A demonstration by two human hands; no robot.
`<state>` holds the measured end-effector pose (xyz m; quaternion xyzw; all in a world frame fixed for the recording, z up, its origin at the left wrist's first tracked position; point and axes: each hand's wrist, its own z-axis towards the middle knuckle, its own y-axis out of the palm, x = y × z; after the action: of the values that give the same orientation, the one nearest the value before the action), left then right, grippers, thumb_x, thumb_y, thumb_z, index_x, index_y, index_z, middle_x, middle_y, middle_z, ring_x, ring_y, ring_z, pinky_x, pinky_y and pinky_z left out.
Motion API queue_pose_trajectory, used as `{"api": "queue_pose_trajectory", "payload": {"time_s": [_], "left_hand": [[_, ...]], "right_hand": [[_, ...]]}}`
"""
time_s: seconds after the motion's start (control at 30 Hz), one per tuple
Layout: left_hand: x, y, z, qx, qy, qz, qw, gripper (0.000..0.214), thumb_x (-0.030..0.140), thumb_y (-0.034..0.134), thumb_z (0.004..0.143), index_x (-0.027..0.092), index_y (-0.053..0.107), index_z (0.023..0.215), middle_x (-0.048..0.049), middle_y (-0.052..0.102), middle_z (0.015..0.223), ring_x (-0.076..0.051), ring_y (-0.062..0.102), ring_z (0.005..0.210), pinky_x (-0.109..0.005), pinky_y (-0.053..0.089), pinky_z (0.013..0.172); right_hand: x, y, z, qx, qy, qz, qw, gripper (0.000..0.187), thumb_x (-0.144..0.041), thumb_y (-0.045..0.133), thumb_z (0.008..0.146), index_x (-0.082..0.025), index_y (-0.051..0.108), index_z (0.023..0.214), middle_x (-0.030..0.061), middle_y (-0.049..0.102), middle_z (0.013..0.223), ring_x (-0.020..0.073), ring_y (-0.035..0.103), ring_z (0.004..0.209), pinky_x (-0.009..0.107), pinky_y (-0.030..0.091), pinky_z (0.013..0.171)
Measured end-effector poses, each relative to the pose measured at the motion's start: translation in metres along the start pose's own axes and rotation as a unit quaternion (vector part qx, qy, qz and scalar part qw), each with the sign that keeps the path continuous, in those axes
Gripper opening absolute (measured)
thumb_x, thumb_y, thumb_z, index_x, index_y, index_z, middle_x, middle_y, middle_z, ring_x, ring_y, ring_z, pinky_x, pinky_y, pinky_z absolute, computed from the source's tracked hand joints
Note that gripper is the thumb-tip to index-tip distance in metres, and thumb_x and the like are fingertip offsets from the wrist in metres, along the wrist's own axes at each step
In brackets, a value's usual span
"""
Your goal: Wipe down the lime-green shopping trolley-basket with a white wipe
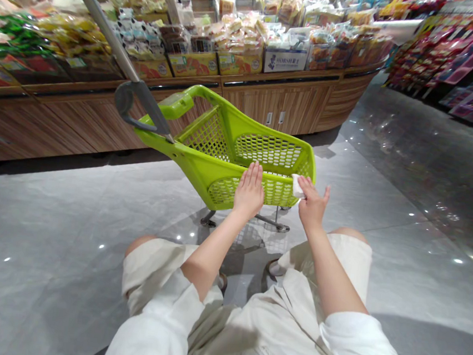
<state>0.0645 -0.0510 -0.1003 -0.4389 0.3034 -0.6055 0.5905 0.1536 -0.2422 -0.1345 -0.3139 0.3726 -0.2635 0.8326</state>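
A lime-green plastic shopping cart with latticed sides stands side-on before me on small wheels. My left hand lies on the near rim, fingers straight and together, with nothing seen in it. Near the cart's right end, my right hand presses a small folded white wipe against the rim; whether it is tissue or cloth I cannot tell. Its thumb and fingers are partly spread around the wipe. From the cart's left end a grey pole with a looped grip rises to the upper left.
Behind the cart runs a wood-panelled display counter heaped with packaged snacks. A white printed box sits at its front. Racks of hanging goods stand at the upper right. Glossy grey floor surrounds the cart and my bent knees.
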Motion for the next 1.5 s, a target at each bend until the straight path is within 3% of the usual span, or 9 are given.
{"api": "queue_pose_trajectory", "payload": {"time_s": [0.17,0.43,0.6,0.83,1.0,1.13,1.23,1.37,1.5], "left_hand": [[0.002,0.004,0.002,0.008,0.000,-0.018,1.000,0.067,0.020,0.034,0.092,0.004,0.016,0.154,-0.0168,0.019,0.164,-0.023,0.005,0.154,-0.046,0.016,0.125],[0.000,0.003,0.001,-0.010,-0.007,0.003,1.000,0.067,0.021,0.037,0.092,0.001,0.019,0.153,-0.0186,0.017,0.164,-0.024,0.005,0.154,-0.044,0.016,0.126],[-0.002,0.000,-0.001,-0.007,0.002,0.003,1.000,0.067,0.019,0.036,0.092,0.002,0.018,0.153,-0.0177,0.018,0.164,-0.023,0.006,0.154,-0.046,0.017,0.125],[-0.001,-0.001,0.000,-0.008,-0.001,0.007,1.000,0.066,0.020,0.034,0.093,0.003,0.018,0.154,-0.0151,0.018,0.165,-0.022,0.006,0.154,-0.043,0.014,0.126],[0.001,0.000,0.001,-0.007,0.003,-0.005,1.000,0.066,0.020,0.035,0.093,0.004,0.018,0.154,-0.0158,0.018,0.165,-0.022,0.005,0.154,-0.046,0.017,0.125],[0.002,-0.001,0.001,-0.013,0.002,0.002,1.000,0.066,0.021,0.037,0.093,0.001,0.019,0.153,-0.0181,0.016,0.165,-0.023,0.004,0.154,-0.044,0.016,0.126],[0.001,-0.001,0.001,-0.023,0.002,0.010,1.000,0.067,0.020,0.039,0.092,0.000,0.020,0.153,-0.0192,0.015,0.165,-0.024,0.003,0.154,-0.043,0.014,0.126],[0.000,0.001,0.000,-0.004,-0.003,0.004,1.000,0.067,0.018,0.037,0.091,0.003,0.019,0.154,-0.0163,0.018,0.165,-0.023,0.006,0.154,-0.044,0.016,0.125],[0.001,0.001,0.000,0.006,-0.004,-0.007,1.000,0.066,0.019,0.035,0.092,0.004,0.017,0.154,-0.0164,0.018,0.164,-0.022,0.006,0.154,-0.045,0.016,0.125]], "right_hand": [[-0.010,0.009,0.002,0.061,0.097,-0.004,0.993,0.067,-0.004,0.035,0.074,-0.023,0.061,0.132,0.0086,0.061,0.138,0.0231,0.048,0.137,0.065,0.005,0.119],[-0.103,0.037,0.023,-0.053,-0.068,0.018,0.996,0.063,-0.005,0.037,0.081,-0.021,0.054,0.139,0.0058,0.057,0.143,0.0207,0.046,0.139,0.055,0.008,0.123],[-0.058,0.018,0.012,-0.058,-0.105,-0.002,0.993,0.074,-0.002,0.038,0.075,-0.026,0.047,0.144,0.0033,0.053,0.147,0.0180,0.042,0.142,0.057,0.001,0.122],[0.024,-0.006,-0.006,0.029,0.053,-0.005,0.998,0.067,-0.007,0.036,0.074,-0.028,0.057,0.134,0.0056,0.058,0.141,0.0200,0.050,0.136,0.061,0.010,0.119],[-0.016,0.009,0.007,0.043,0.082,0.002,0.996,0.064,-0.006,0.036,0.074,-0.025,0.062,0.129,0.0083,0.061,0.138,0.0209,0.050,0.135,0.059,0.016,0.118],[-0.079,0.029,0.021,-0.027,-0.010,0.028,0.999,0.062,-0.005,0.035,0.078,-0.022,0.060,0.132,0.0076,0.060,0.140,0.0205,0.048,0.137,0.055,0.014,0.120],[-0.100,0.034,0.025,-0.059,-0.060,0.028,0.996,0.064,-0.004,0.036,0.078,-0.023,0.056,0.136,0.0062,0.057,0.143,0.0196,0.046,0.139,0.054,0.012,0.121],[-0.068,0.021,0.016,-0.060,-0.094,0.005,0.994,0.071,-0.002,0.037,0.075,-0.025,0.050,0.141,0.0036,0.055,0.146,0.0175,0.043,0.140,0.055,0.007,0.121],[-0.004,0.000,0.001,-0.011,-0.025,-0.021,0.999,0.072,-0.003,0.036,0.073,-0.026,0.051,0.140,0.0038,0.056,0.145,0.0174,0.045,0.139,0.055,0.011,0.120]]}}
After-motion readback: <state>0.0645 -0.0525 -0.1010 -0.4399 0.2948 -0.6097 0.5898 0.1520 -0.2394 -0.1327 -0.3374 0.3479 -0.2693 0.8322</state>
